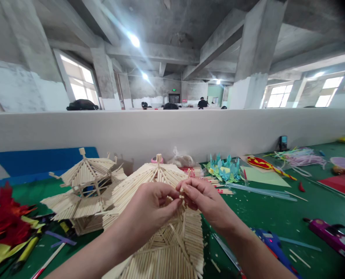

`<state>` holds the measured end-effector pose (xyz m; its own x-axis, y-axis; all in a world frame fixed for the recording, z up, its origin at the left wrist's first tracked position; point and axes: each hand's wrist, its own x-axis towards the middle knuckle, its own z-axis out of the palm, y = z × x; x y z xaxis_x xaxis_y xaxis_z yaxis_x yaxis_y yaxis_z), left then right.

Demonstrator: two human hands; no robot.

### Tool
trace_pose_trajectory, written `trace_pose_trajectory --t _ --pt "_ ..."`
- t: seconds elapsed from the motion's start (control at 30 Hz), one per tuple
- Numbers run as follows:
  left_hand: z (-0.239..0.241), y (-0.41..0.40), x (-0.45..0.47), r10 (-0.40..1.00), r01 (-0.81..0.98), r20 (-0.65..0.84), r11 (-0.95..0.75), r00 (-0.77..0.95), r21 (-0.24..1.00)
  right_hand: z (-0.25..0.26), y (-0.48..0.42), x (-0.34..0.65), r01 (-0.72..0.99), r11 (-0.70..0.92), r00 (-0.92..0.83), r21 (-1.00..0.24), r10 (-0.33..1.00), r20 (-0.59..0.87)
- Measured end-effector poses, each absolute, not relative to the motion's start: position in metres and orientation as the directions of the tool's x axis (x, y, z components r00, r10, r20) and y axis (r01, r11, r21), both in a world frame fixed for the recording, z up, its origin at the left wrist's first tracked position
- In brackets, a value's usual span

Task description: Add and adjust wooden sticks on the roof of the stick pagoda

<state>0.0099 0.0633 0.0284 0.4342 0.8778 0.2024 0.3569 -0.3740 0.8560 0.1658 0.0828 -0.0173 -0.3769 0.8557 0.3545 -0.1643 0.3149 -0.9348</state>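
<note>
In front of me stands a pagoda model built of thin pale wooden sticks, its peaked roof rising behind my hands. Both hands meet at the roof's right corner. My left hand is closed in a pinch, thumb and forefinger at a cluster of short wooden sticks. From the other side my right hand pinches the same small cluster between thumb and fingers. Fingers partly cover these pieces, and whether they are joined to the roof I cannot tell.
A second stick pagoda stands left, near red paper flowers. On the green table at right lie a blue glue gun, a purple tool, tweezers, glue sticks and turquoise paper flowers. A white partition runs behind.
</note>
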Motion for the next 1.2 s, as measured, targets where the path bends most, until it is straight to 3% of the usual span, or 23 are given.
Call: trace_pose_trajectory --t 0.23,0.63,0.87,1.2 --pt "0.031 0.063 0.011 0.872 0.325 0.23 -0.389 0.431 0.862 -0.016 0.082 0.166 -0.196 0.264 -0.38 -0.944 0.867 0.322" --pt "0.029 0.061 0.006 0.931 0.566 0.171 -0.335 0.323 0.753 -0.019 0.082 0.172 -0.233 0.202 -0.309 -0.951 0.912 0.27" --pt "0.032 0.063 0.011 0.868 0.439 0.265 -0.45 0.42 0.778 -0.024 0.08 0.179 -0.22 0.191 -0.288 -0.957 0.924 0.251" --pt "0.039 0.061 0.014 0.865 0.573 0.246 -0.479 0.437 0.665 -0.032 0.08 0.188 -0.201 0.208 -0.263 -0.957 0.93 0.257"
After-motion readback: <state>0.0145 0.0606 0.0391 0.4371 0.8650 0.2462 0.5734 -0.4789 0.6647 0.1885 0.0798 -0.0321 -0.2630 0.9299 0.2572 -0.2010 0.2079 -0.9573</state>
